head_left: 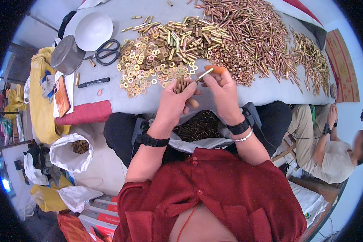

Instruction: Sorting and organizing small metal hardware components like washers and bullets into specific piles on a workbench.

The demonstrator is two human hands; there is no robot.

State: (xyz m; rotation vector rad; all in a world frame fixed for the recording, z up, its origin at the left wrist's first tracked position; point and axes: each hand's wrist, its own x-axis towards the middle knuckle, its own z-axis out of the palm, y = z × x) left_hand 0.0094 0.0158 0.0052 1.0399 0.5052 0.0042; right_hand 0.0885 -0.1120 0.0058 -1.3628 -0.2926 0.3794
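My left hand is closed round a bunch of thin brass-coloured bolts. In my right hand, thumb and fingers pinch one slim brass-coloured metal sleeve, its near end close to my left fingertips. An orange finger cover is on a right finger. Just beyond my hands lies a heap of flat gold washers, with yellowish metal sleeves behind it. Small hex nuts are piled to the right. Below my hands, an open white sack between my legs holds many dark bolts.
Long coppery bolts cover the table's far right. At left are scissors, a white bowl, a metal pot, a black marker and a phone. Another person sits at right. A white bag stands at left.
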